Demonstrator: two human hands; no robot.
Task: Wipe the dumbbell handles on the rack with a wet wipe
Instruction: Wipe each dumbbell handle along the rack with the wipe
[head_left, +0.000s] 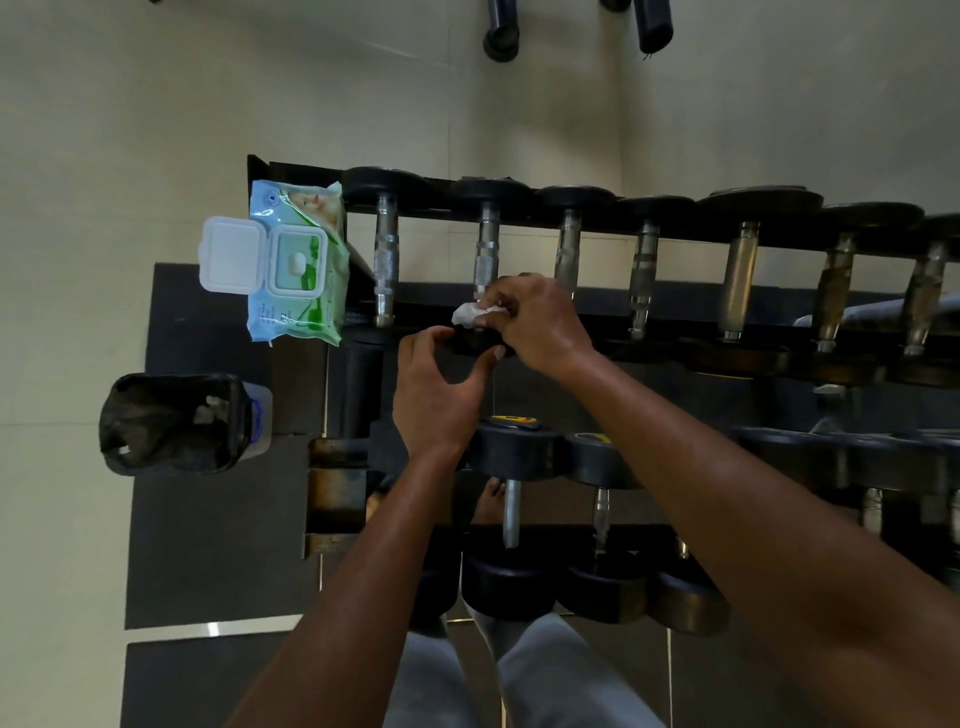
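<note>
Seven steel-handled dumbbells with black heads lie along the upper tier of the black metal rack (675, 228), and you are at the second from the left. Your right hand (535, 322), at the frame's centre, pinches a crumpled white wet wipe (470, 314) against the lower end of that knurled steel handle (485, 249). Your left hand (436, 384), just below it, curls loosely around the near black head without clearly gripping it. I judge the job barely begun: five upper handles to the right, some rust-stained, look untouched, as does the lower tier. The pale green wipe packet (298, 260) sits lid-open at the rack's left end, with the black lined bin (171, 421) below it.
</note>
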